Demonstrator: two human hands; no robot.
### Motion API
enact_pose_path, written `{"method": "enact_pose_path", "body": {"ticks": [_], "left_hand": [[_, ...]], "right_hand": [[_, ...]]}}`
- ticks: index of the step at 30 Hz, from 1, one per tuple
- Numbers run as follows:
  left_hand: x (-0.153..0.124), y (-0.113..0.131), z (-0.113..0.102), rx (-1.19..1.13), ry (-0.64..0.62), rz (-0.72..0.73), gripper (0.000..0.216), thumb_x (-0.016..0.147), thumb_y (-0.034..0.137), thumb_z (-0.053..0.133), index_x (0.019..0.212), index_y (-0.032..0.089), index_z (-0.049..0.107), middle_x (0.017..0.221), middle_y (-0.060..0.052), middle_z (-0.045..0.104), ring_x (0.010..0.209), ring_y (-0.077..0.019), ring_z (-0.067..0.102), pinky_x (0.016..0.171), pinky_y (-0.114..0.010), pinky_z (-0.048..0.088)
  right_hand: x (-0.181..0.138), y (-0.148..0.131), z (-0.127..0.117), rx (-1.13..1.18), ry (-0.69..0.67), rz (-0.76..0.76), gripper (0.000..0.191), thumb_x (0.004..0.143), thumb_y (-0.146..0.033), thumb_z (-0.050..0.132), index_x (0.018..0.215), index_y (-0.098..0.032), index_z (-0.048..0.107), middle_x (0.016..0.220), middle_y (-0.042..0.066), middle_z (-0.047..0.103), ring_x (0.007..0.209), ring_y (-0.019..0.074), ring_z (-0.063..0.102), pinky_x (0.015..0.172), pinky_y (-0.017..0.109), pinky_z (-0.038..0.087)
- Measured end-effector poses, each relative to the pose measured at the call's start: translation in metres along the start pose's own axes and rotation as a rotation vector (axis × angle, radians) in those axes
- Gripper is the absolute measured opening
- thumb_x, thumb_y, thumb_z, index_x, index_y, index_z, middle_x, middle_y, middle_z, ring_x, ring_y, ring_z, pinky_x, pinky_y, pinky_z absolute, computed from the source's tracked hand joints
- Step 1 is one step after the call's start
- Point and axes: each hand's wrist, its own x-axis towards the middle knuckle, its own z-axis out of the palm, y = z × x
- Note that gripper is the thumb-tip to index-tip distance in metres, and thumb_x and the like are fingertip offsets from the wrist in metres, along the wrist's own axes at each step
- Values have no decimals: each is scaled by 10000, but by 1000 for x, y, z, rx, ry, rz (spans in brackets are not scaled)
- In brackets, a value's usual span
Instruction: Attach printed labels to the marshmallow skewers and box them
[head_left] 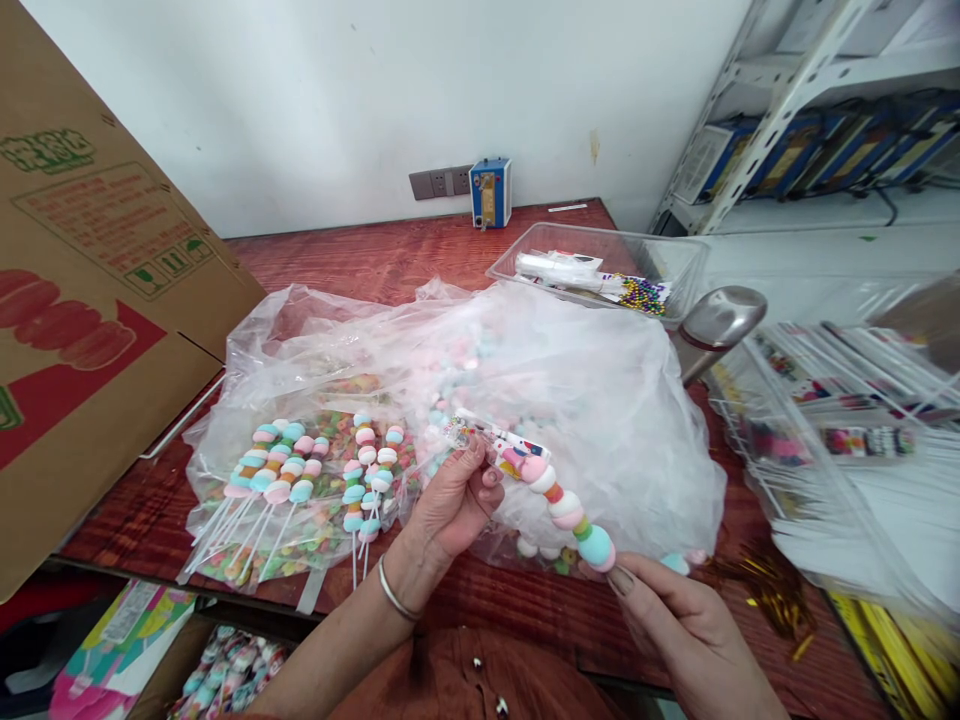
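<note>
A marshmallow skewer (568, 513) of pink, white and blue pieces with coloured gummies between them slants across in front of me. Printed packaging (517, 450), partly clear, covers its upper end. My left hand (457, 500) is closed, pinching that packaging between thumb and fingers. At the lower end, by the blue marshmallow, the thumb and fingers of my right hand (686, 615) are closed on the skewer; its stick is hidden there. Several finished-looking marshmallow skewers (281, 460) lie to the left on a clear plastic bag (262, 335) of coloured gummies.
A large bag (600, 370) of marshmallows fills the table's middle. Behind it stand a clear tray (525, 240) and a blue device (491, 193). A metal-topped object (724, 315) and bins of white sticks (847, 520) are right; a cardboard box (97, 250) is left.
</note>
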Motion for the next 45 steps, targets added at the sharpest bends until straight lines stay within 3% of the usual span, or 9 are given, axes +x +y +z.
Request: {"method": "enact_pose_path", "body": {"ticks": [7,13,16,19,23,27,33,39,45], "left_hand": [[0,2,7,175,-37,167,276,654,260,862,742,137,631,661,24,608,515,-46,509,493,-147,432],[-2,4,11,362,-151,375,220,679,270,843,708,147,663,727,-10,647,720,-111,601,712,-214,488],[-7,2,17,327,-185,322,188,708,263,822,792,162,687,862,-47,703,871,-180,653,831,-301,503],[-10,-2,23,246,-201,215,217,729,237,804,899,178,682,880,-37,703,884,-196,671,816,-319,518],[-11,-10,29,142,-219,166,386,749,195,785,1105,193,636,841,2,649,845,-170,662,894,-372,521],[-9,-22,31,-9,-221,82,198,802,276,743,930,153,655,851,-20,629,899,-183,654,990,-437,486],[-5,-24,33,-128,-172,24,227,806,364,728,848,160,636,861,-33,638,930,-206,660,934,-423,525],[-3,-19,40,-91,-13,96,273,797,404,726,759,160,609,815,-31,621,850,-179,658,805,-352,567],[-6,-26,42,-80,-66,117,261,773,392,755,827,173,624,782,-14,594,732,-134,611,769,-314,556]], "right_hand": [[-2,-8,-9,-368,56,-249,300,923,-332,531,1027,-194,777,854,20,779,732,167,737,770,198,550],[-7,-6,-9,-362,31,-267,270,933,-324,540,1076,-203,735,898,23,769,744,162,726,697,175,546],[-4,-9,1,-273,38,-182,261,940,-332,521,1033,-203,727,785,-2,738,670,151,695,618,171,536],[-2,-11,13,-212,66,-155,256,943,-336,514,983,-198,726,702,-18,700,665,155,686,593,171,526],[-1,-8,27,-226,143,-240,230,947,-296,516,994,-179,709,819,13,742,709,153,705,646,176,536],[2,1,40,-429,320,-449,230,957,-252,499,1090,-170,668,912,57,766,753,173,733,680,214,539],[7,8,58,-784,574,-635,139,930,-191,587,1051,-157,648,773,61,755,604,173,699,586,262,479],[6,8,60,-830,506,-838,151,892,-131,621,1019,-173,690,698,43,726,572,167,664,571,283,461],[13,1,63,-647,510,-725,135,913,-163,591,1022,-162,671,719,42,728,559,151,658,557,256,458]]}}
